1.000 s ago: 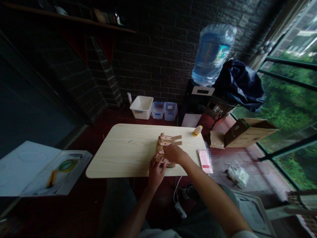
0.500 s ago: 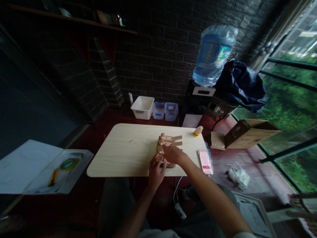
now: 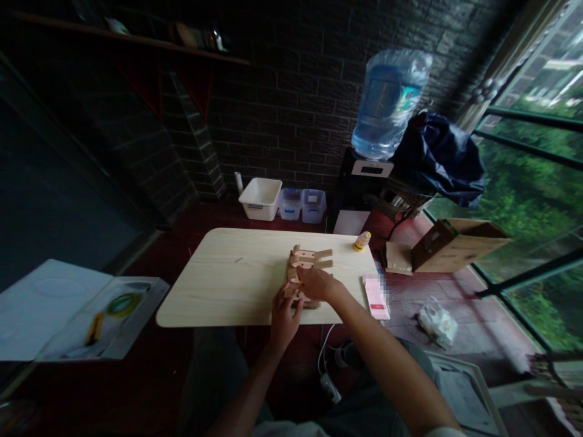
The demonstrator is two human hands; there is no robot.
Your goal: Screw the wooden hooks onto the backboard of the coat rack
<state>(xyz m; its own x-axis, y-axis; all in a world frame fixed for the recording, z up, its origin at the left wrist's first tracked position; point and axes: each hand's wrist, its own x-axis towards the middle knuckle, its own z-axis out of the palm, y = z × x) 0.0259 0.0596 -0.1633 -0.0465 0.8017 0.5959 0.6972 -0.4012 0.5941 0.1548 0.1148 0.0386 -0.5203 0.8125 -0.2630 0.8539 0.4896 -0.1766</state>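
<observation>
A wooden piece with several slats and small dark holes lies on the pale wooden table, right of its middle. My left hand is at its near left side, thumb and fingers round the near part. My right hand reaches over the middle of the piece, its fingers bent down and drawn together. Something small and yellowish shows at the right fingertips, too small to name. The right hand hides part of the wood.
On the table are a yellow-capped bottle, a pink packet at the right edge and a thin metal piece. An open white case stands left. Bins, a water dispenser and a cardboard box lie beyond.
The view has shifted slightly. Both hands stay at the wooden piece, with the right fingers moved only a little.
</observation>
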